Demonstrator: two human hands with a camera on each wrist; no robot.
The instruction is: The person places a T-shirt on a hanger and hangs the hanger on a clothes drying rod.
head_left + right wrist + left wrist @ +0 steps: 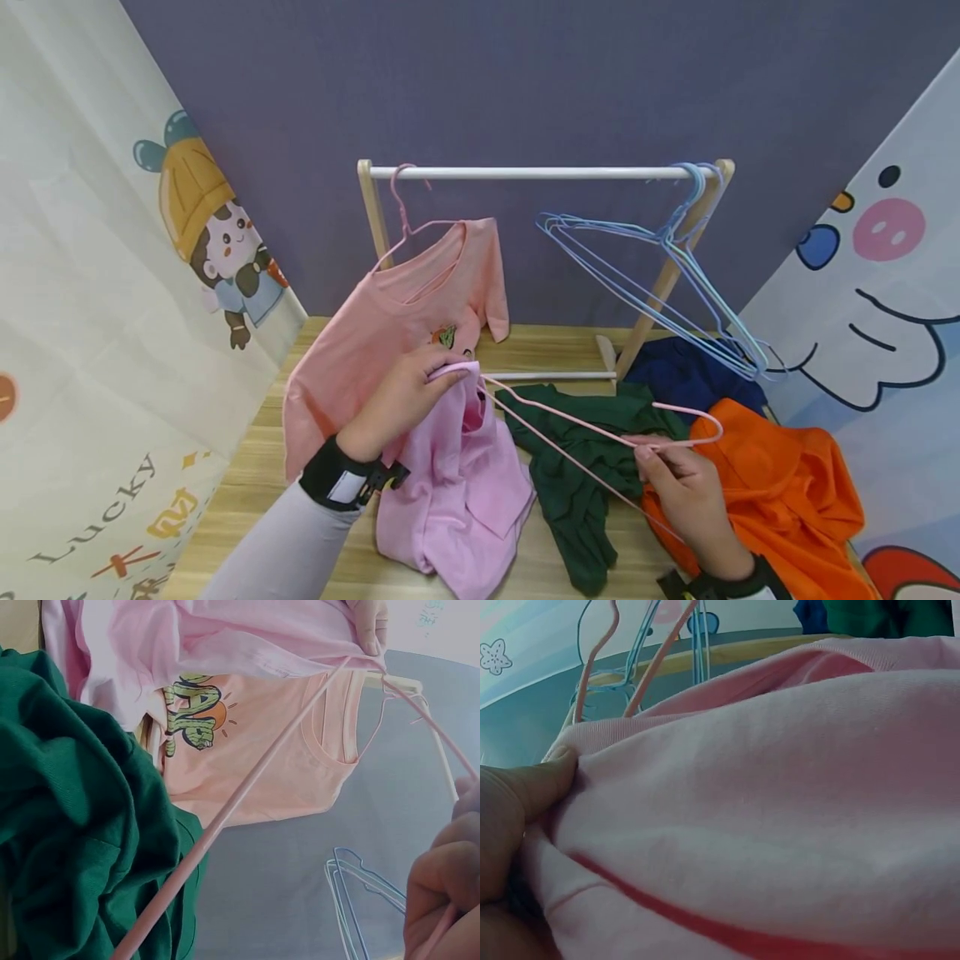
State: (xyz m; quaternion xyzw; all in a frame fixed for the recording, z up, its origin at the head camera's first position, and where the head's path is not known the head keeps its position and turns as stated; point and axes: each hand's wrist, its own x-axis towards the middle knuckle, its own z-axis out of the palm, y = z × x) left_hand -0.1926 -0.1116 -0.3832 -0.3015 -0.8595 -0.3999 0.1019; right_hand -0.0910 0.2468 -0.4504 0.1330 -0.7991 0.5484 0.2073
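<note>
My left hand (408,392) pinches the neckline of a light pink shirt (457,500), whose body hangs down onto the wooden table. In the left wrist view the thumb presses on the ribbed collar (607,739) of that shirt. My right hand (686,492) grips a pink clothes hanger (570,421) near the base of its hook. The hanger's far end reaches into the shirt's neck opening beside the left hand, and cloth hides its tip. In the right wrist view one bar of the hanger crosses in front of a dark green garment (90,825).
A peach shirt (390,325) hangs on a pink hanger at the left of a white rail (525,173). Several blue hangers (675,242) hang at the right. On the table (255,467) lie green, orange (780,492) and navy (675,367) garments.
</note>
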